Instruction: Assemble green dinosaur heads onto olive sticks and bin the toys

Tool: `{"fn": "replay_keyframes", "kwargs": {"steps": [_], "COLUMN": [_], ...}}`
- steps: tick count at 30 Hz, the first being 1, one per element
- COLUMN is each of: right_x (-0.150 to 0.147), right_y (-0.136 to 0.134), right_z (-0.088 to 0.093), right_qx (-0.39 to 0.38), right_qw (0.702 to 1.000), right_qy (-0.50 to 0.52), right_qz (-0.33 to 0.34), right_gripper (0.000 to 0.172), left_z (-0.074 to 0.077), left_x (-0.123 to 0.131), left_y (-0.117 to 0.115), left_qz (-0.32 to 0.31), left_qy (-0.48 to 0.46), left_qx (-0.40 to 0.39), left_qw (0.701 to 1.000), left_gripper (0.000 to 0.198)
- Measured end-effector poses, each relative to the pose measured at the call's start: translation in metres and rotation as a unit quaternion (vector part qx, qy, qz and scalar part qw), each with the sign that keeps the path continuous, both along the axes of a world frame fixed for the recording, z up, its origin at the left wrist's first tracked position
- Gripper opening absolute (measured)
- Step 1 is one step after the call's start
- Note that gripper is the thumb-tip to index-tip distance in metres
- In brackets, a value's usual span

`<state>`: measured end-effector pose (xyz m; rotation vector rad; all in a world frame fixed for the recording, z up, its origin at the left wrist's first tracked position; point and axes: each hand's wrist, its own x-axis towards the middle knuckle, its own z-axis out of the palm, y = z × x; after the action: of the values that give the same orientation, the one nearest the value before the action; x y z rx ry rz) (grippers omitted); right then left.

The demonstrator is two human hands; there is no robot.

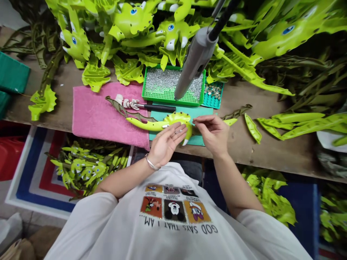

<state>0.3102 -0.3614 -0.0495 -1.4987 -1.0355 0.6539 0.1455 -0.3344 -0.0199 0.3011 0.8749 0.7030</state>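
Note:
My left hand (166,145) lies palm up with its fingers stretched out flat. A few small silver screws (178,131) rest on its fingers. To the right, my right hand (213,133) has thumb and fingertips pinched together; what is between them is too small to make out. Beneath both hands lies a yellow-green plastic toy dinosaur (177,117) with a frilled head, partly hidden by the hands. Olive wing-like parts (135,115) extend from behind it to both sides. It rests across a turquoise mat (159,137) and a pink cloth (108,119).
A green basket (173,100) of silver screws stands behind, beside a teal tray (213,104) of small round metal pieces. A grey power screwdriver (193,59) hangs overhead. A black-handled screwdriver (159,108) lies on the mats. Green shells (130,21) pile up at the back.

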Motion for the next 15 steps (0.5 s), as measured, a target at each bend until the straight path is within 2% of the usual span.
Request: {"fn": "replay_keyframes", "kwargs": {"steps": [3, 9, 15], "right_x": [0.0, -0.007, -0.007], "right_y": [0.0, 0.005, 0.007], "right_z": [-0.007, -0.019, -0.02], "right_qx": [-0.01, 0.006, 0.005], "right_qw": [0.999, 0.993, 0.973], "right_qy": [-0.045, -0.117, -0.23], "right_qz": [-0.006, -0.025, -0.022], "right_gripper": [0.003, 0.019, 0.009], "left_z": [-0.001, -0.001, -0.004], "left_x": [-0.018, -0.033, -0.03], "left_y": [-0.01, -0.022, -0.023], "left_qz": [0.007, 0.056, 0.063], "left_qy": [0.003, -0.014, -0.02], "left_qx": [0.002, -0.004, -0.011], "left_qw": [1.0, 0.998, 0.998], "left_gripper": [0.027, 0.027, 0.028]}}
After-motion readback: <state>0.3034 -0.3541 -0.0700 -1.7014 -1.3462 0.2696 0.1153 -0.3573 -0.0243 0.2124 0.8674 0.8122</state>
